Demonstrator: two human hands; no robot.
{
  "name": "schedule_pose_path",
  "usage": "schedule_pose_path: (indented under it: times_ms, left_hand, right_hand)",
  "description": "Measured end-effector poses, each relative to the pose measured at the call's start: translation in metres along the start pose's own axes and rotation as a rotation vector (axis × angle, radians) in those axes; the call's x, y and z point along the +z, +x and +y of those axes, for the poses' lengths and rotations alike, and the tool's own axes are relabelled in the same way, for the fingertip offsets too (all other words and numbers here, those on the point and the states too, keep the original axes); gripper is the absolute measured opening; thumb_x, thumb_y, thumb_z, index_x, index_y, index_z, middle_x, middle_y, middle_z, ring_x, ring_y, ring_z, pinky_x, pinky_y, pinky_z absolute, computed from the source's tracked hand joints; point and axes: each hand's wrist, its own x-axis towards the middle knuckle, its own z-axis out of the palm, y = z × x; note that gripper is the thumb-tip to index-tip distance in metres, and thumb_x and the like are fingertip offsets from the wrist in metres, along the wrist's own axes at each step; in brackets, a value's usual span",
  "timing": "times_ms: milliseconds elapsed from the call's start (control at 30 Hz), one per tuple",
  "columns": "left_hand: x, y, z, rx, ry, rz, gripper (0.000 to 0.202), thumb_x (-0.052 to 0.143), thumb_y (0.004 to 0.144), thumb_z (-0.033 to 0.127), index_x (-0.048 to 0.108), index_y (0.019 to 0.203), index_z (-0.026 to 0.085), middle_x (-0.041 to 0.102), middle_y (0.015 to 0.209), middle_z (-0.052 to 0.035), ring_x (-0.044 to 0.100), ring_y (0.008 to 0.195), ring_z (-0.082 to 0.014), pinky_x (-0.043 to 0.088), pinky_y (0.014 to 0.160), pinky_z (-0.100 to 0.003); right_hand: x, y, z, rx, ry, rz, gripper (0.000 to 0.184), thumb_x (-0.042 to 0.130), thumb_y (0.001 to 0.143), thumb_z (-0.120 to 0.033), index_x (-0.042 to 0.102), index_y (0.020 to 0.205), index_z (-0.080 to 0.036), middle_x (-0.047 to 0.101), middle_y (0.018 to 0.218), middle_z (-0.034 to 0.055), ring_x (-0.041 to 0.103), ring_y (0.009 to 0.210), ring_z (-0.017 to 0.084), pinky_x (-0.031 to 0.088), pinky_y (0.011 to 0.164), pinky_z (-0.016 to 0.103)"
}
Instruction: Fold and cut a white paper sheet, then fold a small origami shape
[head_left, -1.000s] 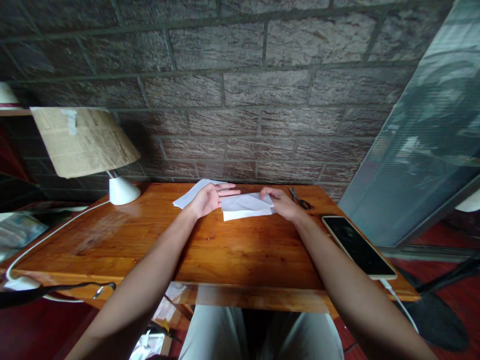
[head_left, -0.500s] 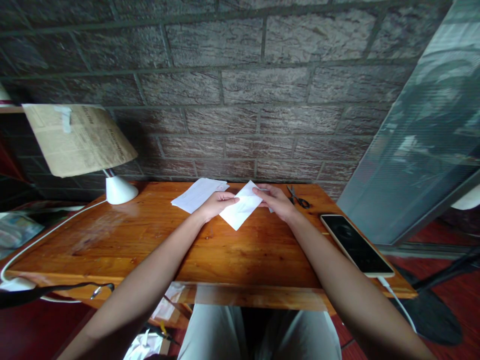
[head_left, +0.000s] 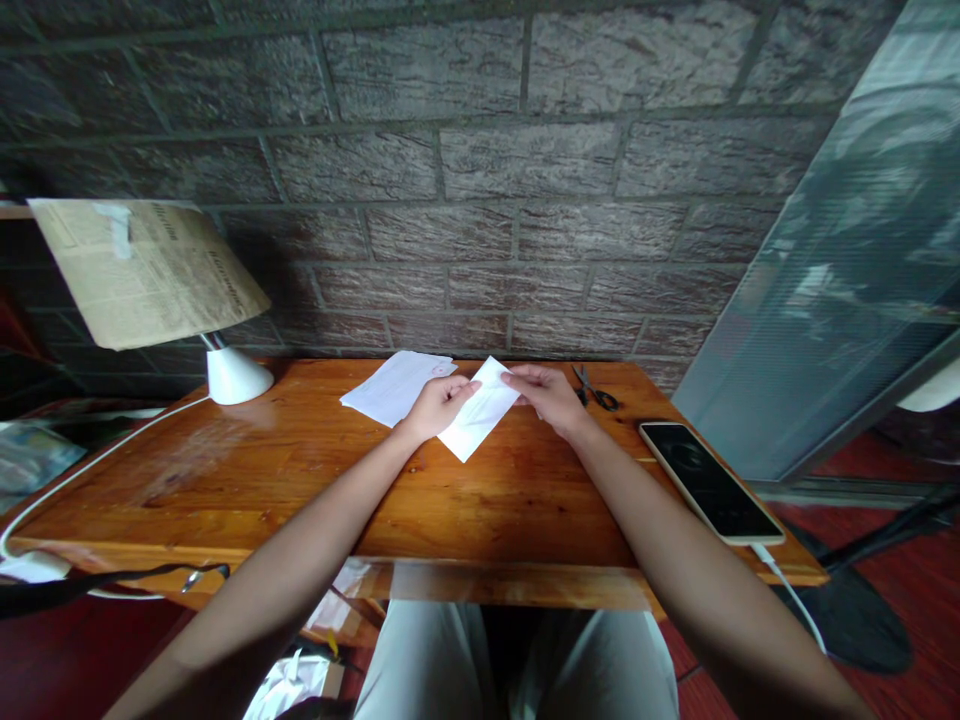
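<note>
A folded white paper (head_left: pixel 475 425) lies turned on a slant on the wooden table (head_left: pixel 315 480), near the far middle. My left hand (head_left: pixel 437 404) pinches its left upper edge with fingers closed. My right hand (head_left: pixel 546 394) grips its upper right corner, fingers curled on it. A second white sheet (head_left: pixel 390 387) lies flat just behind and left of my left hand.
Small black scissors (head_left: pixel 596 389) lie right of my right hand. A phone (head_left: pixel 708 481) with a charging cable rests near the table's right edge. A white lamp (head_left: pixel 234 375) with a paper shade stands at the back left. A brick wall runs behind the table.
The folded paper has been turned from lying level to a slant, one corner pointing towards me. Both hands moved slightly with it and closed on its upper edges.
</note>
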Motion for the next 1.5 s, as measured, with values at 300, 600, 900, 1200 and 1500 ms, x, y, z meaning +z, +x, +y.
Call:
schedule_pose_path:
  times_ms: [300,600,900,1200,1500]
  left_hand:
    - [-0.003,-0.003,0.004,-0.086,-0.041,-0.234,0.048,0.065,0.079,0.058,0.052,0.059,0.016,0.047,0.049,0.0046,0.038,0.046,-0.0077,0.026,0.046,-0.022]
    - [-0.005,0.001,0.001,-0.082,-0.148,0.034,0.046,0.068,0.076,0.060,0.066,0.070,0.014,0.063,0.062,0.0005,0.052,0.055,-0.0112,0.038,0.054,-0.023]
    - [-0.004,-0.001,0.003,-0.148,-0.262,-0.140,0.044,0.076,0.072,0.050,0.075,0.094,0.013,0.076,0.082,-0.0067,0.068,0.074,-0.0194,0.051,0.073,-0.031]
    - [-0.007,0.002,0.000,-0.185,-0.433,-0.027,0.046,0.086,0.062,0.036,0.072,0.099,0.015,0.075,0.085,-0.0058,0.069,0.074,-0.0166,0.054,0.074,-0.030]
    - [-0.008,0.005,0.001,-0.230,-0.623,0.038,0.027,0.073,0.070,0.025,0.072,0.095,0.014,0.075,0.086,-0.0079,0.070,0.080,-0.0169,0.055,0.079,-0.030]
  right_hand:
    - [-0.002,0.002,-0.005,-0.098,0.111,0.176,0.043,0.085,0.058,-0.052,0.072,0.081,-0.018,0.076,0.078,0.0044,0.068,0.067,0.017,0.056,0.066,0.029]
    - [0.006,-0.006,0.003,0.080,0.015,-0.109,0.036,0.084,0.065,-0.043,0.075,0.088,-0.016,0.077,0.086,0.0065,0.071,0.073,0.016,0.059,0.075,0.030]
    - [0.005,-0.005,0.004,0.032,0.061,-0.080,0.036,0.082,0.066,-0.043,0.074,0.092,-0.020,0.077,0.090,0.0044,0.070,0.077,0.016,0.056,0.074,0.030]
    - [0.004,-0.002,0.008,-0.115,-0.077,-0.064,0.027,0.074,0.070,-0.040,0.076,0.088,-0.020,0.076,0.084,0.0025,0.066,0.073,0.017,0.051,0.072,0.031]
    - [0.003,-0.003,0.006,-0.299,-0.313,-0.074,0.024,0.054,0.082,-0.029,0.077,0.085,-0.024,0.075,0.094,0.0026,0.066,0.093,0.021,0.049,0.090,0.036]
